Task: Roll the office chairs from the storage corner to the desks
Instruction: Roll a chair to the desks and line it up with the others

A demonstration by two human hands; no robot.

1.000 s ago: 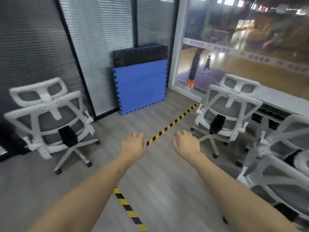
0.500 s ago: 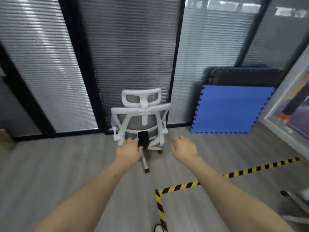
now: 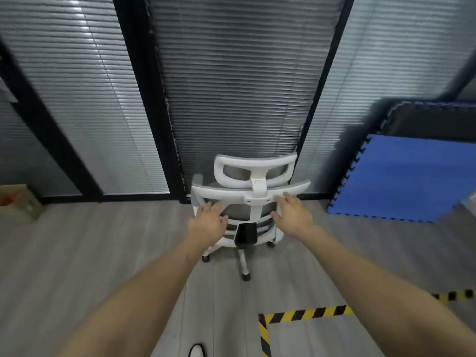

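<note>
A white-framed office chair (image 3: 251, 202) with grey mesh is seen from behind, standing on the grey plank floor (image 3: 90, 253) just in front of a wall of glass panels with closed blinds (image 3: 231, 86), its back turned to the camera. Both arms are stretched toward it. The left hand (image 3: 207, 224) is held with fingers spread and loosely extended, the fingertips at the left side of the backrest frame; nothing is gripped, and whether the frame is actually touched cannot be told. The right hand (image 3: 292, 215) is likewise spread and relaxed at the right side of the frame, below the headrest, with nothing held. Blue foam mats (image 3: 401, 179) are leaned against the wall to the right of the chair. Yellow-and-black hazard tape (image 3: 304, 315) is laid on the floor, and a cardboard box (image 3: 18, 202) sits at far left.
</note>
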